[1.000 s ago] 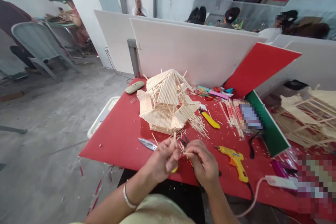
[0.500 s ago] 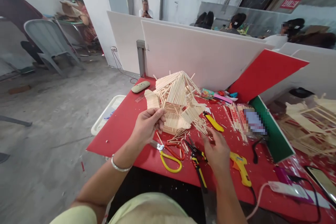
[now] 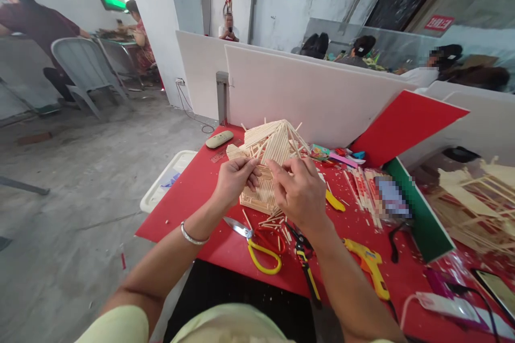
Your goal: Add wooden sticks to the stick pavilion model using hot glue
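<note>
A small house model [image 3: 277,144] made of thin wooden sticks, with a pointed roof, stands on the red tabletop. In front of its left side my left hand [image 3: 238,176] is closed in a pinch on a short wooden stick, now mostly hidden by the fingers. My right hand [image 3: 301,188] is held before the roof's right side, its fingers bent and its index fingertip close to the left hand's pinch. What lies between the right fingers is too small to make out. Cut stick pieces [image 3: 273,221] lie below the model, partly covered by the right hand.
Scissors [image 3: 257,254] with red and yellow handles and black-yellow pliers [image 3: 308,273] lie near the front edge. A yellow glue gun [image 3: 370,265] is on the right, beyond it stick bundles [image 3: 364,193]. A white panel [image 3: 306,86] borders the back; a spectacle case [image 3: 219,139] sits back left.
My right hand has moved left and up from the loose sticks and pliers to the roof, beside my left hand. The left hand keeps its pinch. The view has tilted slightly upward.
</note>
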A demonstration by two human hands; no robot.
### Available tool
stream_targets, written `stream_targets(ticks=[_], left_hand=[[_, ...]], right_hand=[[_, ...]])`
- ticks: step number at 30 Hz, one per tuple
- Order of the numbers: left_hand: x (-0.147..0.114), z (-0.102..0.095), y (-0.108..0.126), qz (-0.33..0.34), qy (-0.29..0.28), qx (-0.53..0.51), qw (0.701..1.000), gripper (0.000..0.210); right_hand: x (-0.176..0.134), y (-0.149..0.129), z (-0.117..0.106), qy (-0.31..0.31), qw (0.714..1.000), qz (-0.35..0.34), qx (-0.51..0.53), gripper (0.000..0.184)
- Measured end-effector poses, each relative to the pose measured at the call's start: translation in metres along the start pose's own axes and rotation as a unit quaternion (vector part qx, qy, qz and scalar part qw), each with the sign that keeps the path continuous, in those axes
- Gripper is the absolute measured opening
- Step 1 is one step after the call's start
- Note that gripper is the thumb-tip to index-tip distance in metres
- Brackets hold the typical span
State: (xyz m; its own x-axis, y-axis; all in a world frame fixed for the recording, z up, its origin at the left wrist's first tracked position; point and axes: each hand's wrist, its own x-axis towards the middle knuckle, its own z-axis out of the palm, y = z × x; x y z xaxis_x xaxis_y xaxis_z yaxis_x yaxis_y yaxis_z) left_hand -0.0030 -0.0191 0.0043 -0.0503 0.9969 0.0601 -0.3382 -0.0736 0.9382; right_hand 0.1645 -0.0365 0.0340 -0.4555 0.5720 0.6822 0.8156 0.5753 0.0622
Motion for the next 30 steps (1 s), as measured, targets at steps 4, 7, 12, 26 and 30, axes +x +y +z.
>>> stream_targets(ticks=[4,7,12,26,30], left_hand=[[0.003,0.003,0.001,-0.017,-0.003,-0.032,0.999,0.031],[0.005,0.003,0.002,-0.041,-0.010,-0.072,0.996,0.031],[0.007,0.003,0.004,-0.072,-0.018,-0.100,0.992,0.033],[0.012,0.001,0.005,-0.100,-0.033,-0.126,0.986,0.028],[0.013,0.001,0.005,-0.099,-0.039,-0.123,0.987,0.026]], right_hand=[[0.015,-0.002,0.009,-0.032,0.999,-0.002,-0.028,0.045],[0.019,-0.002,0.012,-0.040,0.998,0.000,-0.038,0.046],[0.020,-0.002,0.012,-0.041,0.997,0.009,-0.061,0.048],[0.024,0.001,0.014,-0.051,0.995,0.007,-0.088,0.049],[0.024,0.001,0.014,-0.047,0.995,0.006,-0.089,0.049]])
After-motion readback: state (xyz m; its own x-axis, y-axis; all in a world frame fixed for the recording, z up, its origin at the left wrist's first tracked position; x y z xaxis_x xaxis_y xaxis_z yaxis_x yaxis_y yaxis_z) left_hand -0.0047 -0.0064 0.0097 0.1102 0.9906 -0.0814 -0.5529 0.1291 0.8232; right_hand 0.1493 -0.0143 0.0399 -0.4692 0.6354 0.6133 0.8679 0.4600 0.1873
